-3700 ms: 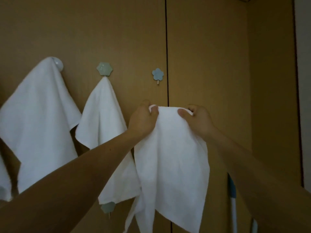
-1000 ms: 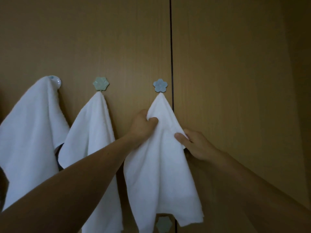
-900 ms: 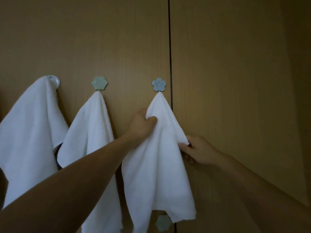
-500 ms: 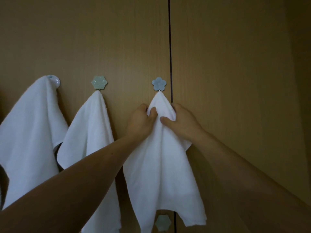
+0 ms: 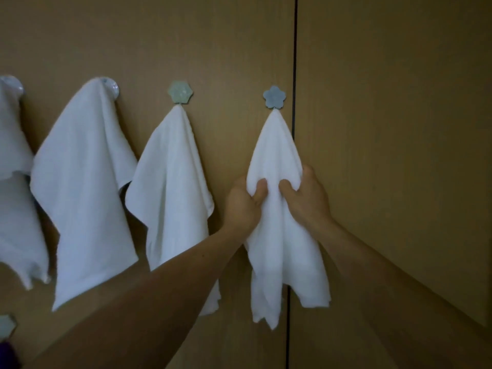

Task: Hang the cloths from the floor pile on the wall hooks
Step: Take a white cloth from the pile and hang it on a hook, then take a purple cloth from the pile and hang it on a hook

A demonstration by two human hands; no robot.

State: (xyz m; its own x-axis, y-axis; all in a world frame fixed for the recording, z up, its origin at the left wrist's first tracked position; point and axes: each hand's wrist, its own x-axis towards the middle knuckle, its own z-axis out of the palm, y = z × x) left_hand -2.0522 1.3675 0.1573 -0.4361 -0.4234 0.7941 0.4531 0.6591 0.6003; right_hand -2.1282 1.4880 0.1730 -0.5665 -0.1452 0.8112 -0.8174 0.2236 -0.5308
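Cloth (image 5: 277, 145) hangs by its tip from the blue flower hook (image 5: 274, 96), just beside the dark seam (image 5: 294, 49) between 2 wooden panels (image 5: 386, 129). Left hand (image 5: 243, 203) and right hand (image 5: 306, 198) each grip its bunched middle; 3 other cloths (image 5: 85, 182) hang further left.

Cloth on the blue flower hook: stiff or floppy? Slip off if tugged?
Likely floppy: the cloth bunches into folds where left hand and right hand grip it. Probably light: one peak hangs it from the small blue flower hook. An upward nudge might unhook it.
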